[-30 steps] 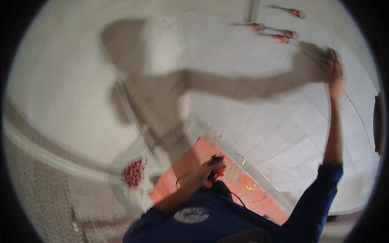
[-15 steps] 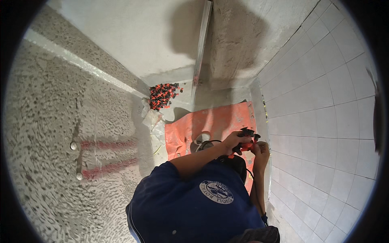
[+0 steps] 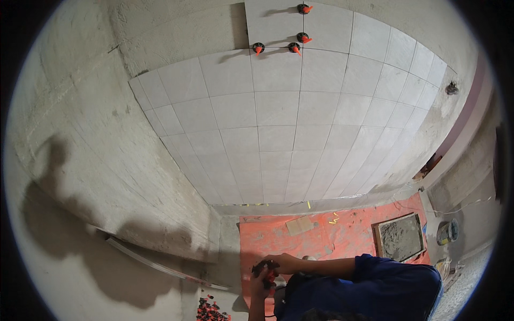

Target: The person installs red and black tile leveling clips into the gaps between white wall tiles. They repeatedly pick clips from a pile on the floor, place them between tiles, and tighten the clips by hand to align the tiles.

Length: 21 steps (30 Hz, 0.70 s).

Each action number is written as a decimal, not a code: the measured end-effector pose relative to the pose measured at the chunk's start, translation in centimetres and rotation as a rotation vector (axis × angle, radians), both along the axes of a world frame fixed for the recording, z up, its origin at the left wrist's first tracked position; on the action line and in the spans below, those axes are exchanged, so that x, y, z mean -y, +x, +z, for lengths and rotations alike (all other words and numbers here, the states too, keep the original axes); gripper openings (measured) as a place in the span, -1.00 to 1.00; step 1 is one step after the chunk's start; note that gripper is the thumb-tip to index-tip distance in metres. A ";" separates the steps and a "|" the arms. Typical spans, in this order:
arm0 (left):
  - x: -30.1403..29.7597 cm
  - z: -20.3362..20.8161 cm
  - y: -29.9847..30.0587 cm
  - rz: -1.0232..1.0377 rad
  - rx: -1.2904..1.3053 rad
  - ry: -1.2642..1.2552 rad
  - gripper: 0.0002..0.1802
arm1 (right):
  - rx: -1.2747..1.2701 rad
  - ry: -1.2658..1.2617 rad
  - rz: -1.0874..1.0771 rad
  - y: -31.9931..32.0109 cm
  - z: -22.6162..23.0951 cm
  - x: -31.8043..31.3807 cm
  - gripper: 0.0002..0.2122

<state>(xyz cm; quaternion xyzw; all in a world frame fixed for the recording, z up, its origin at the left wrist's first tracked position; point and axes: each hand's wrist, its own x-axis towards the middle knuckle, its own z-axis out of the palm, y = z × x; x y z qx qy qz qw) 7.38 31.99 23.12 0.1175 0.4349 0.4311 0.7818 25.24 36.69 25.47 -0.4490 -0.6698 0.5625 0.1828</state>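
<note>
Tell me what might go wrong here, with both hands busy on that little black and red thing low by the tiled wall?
The left hand and right hand both grip the small black and red tool, so neither could catch a slip. Loose red and black clips lie on the floor close by and could roll underfoot. The open tray of grey mortar on the orange sheet might get kicked or stepped in.

No screens, signs or labels visible. One flat tan cardboard piece [image 3: 300, 225] at 6 o'clock, on orange sheet [image 3: 348, 235].
</note>
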 end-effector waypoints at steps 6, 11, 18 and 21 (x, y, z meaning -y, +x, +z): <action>-0.4 -3.7 -1.0 0.090 -0.028 0.012 -0.73 | -0.257 -0.234 -0.393 1.4 -3.0 2.8 -0.52; 3.3 -4.9 -3.5 0.129 0.070 -0.086 -0.68 | -0.134 -0.549 -0.469 0.7 -3.5 3.7 -0.68; 5.0 -3.5 -3.0 0.348 0.062 -0.042 -0.73 | 0.053 -0.539 -0.191 -2.5 -4.0 2.5 -0.63; 3.9 -3.8 -1.2 0.466 0.071 0.011 -0.71 | 0.059 -0.342 -0.163 -3.7 -5.4 2.0 -0.68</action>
